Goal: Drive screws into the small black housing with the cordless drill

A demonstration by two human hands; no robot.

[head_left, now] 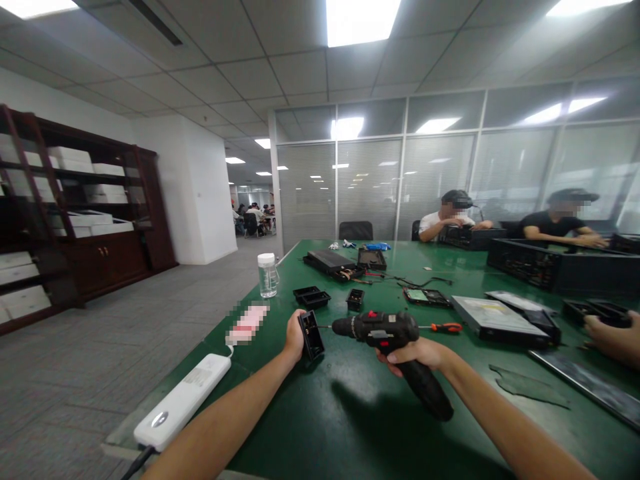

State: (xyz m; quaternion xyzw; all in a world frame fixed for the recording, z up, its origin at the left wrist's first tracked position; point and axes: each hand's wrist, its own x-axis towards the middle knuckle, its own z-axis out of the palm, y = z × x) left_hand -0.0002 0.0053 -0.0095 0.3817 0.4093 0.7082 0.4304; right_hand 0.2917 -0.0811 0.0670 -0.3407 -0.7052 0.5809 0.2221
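My left hand (295, 337) grips a small black plastic box (312, 335), tilted up above the green table with its hollow side facing right. A cordless drill (377, 327) is in my right hand (415, 355), fingers wrapped round its handle. The drill points left, and its thin bit reaches to the box's open side; whether the tip touches a screw cannot be made out. Behind the drill lies a screwdriver (447, 327) with an orange and black handle. Beyond my left hand are a black divided tray (311, 297) and a smaller black tray (355, 299) holding small parts.
A white power strip (185, 400) and a clear bottle (267, 277) line the left of the green table (300, 433). A metal drive (500, 320), circuit board (425, 296) and black case (333, 263) lie further off. At right, another person's hand (610, 337) holds a black part.
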